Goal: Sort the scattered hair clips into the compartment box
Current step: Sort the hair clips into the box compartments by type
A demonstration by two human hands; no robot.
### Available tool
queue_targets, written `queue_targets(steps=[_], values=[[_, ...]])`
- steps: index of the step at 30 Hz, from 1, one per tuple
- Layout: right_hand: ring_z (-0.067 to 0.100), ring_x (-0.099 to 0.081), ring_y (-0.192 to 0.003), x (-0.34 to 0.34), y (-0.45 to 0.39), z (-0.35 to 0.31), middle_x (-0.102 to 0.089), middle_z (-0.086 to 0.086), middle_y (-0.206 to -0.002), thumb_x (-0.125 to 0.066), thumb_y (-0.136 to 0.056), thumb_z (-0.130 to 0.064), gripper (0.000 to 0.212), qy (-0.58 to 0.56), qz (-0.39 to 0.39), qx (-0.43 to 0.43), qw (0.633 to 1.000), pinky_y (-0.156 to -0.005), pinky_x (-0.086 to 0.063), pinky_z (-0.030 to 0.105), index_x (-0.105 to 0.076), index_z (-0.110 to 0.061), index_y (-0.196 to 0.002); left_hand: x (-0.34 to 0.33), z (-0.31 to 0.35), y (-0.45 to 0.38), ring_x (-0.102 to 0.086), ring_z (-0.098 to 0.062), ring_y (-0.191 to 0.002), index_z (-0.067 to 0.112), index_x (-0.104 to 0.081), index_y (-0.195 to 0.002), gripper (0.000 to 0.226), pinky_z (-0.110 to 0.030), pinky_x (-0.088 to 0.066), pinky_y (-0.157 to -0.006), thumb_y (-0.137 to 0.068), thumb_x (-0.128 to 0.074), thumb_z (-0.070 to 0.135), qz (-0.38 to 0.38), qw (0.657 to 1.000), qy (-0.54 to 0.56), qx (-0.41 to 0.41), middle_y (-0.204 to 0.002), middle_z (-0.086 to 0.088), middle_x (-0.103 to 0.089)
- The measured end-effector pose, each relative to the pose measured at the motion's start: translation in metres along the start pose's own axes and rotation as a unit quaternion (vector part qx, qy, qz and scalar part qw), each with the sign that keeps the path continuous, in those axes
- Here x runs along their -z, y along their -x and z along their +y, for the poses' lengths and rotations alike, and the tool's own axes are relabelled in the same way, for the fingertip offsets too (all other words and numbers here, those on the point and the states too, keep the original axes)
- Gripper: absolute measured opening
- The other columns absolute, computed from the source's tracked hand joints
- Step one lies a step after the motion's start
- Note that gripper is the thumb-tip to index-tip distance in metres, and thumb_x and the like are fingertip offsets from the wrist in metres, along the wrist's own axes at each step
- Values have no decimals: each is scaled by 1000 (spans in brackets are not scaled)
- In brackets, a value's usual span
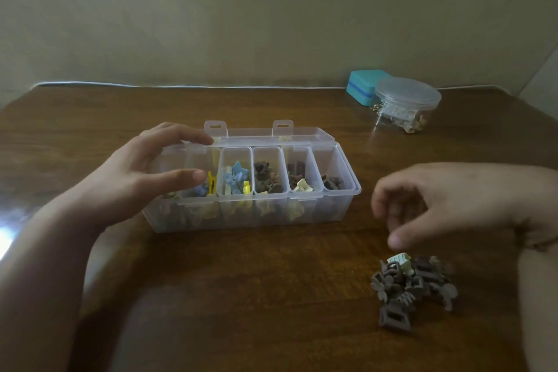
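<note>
A clear plastic compartment box (338,211) stands open in the middle of the wooden table, its lid folded back. Its compartments hold yellow, blue, brown and cream hair clips. My left hand (145,166) hovers over the box's left end, fingers and thumb spread and holding nothing. A pile of mostly brown hair clips (413,287) with one cream clip (401,261) on top lies at the right front. Just above that pile hangs my right hand (437,202), fingers loosely curled downward and holding nothing.
At the back right stand a teal case (360,86) and a clear round lidded jar (406,103) with small items inside. The wall runs along the table's far edge. Bare wood (241,296) lies in front of the box.
</note>
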State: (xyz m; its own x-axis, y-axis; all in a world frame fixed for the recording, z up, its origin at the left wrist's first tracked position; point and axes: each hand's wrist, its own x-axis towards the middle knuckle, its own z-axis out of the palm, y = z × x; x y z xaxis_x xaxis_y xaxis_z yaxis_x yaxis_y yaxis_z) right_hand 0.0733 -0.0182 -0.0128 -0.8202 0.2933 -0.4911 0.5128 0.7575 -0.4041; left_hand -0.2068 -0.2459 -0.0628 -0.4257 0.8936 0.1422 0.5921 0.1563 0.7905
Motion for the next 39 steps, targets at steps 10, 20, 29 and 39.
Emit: queue_targets(steps=[10,20,29,39], values=[[1,-65,-79,-10,-7,-16,-69,-12,-93,-79,-75,-20,43,44,-58,-28,997,-74,-57,27,-56,-45,-100,0,-1,-1,-53,-12,-120,47,-63,-118,81,-59,-41,-102,-47,-66,85,1,1000,-3,4,-121,24,-58],[-1,-66,-77,8,-2,11,-69,-19,-89,-76,-77,-25,23,-3,169,24,985,-75,-57,35,-65,-42,-87,-1,-2,-1,-53,-13,-120,44,-64,-118,70,-59,-39,-104,-55,-68,73,9,1000,-9,-6,-122,21,-60],[4,-67,-82,-15,-39,-18,-70,-11,-88,-73,-80,-11,21,-128,464,156,862,-76,-55,18,-68,-27,-92,-1,-2,0,-53,-14,-121,46,-63,-119,77,-59,-42,-102,-51,-66,83,0,1000,-2,0,-122,24,-58],[7,-62,-75,9,-23,17,-68,-10,-84,-74,-77,-19,11,-82,497,19,864,-63,-45,23,-66,-27,-78,0,-3,-1,-53,-16,-121,45,-63,-120,84,-60,-41,-103,-49,-64,88,1,1000,2,-4,-123,22,-58]])
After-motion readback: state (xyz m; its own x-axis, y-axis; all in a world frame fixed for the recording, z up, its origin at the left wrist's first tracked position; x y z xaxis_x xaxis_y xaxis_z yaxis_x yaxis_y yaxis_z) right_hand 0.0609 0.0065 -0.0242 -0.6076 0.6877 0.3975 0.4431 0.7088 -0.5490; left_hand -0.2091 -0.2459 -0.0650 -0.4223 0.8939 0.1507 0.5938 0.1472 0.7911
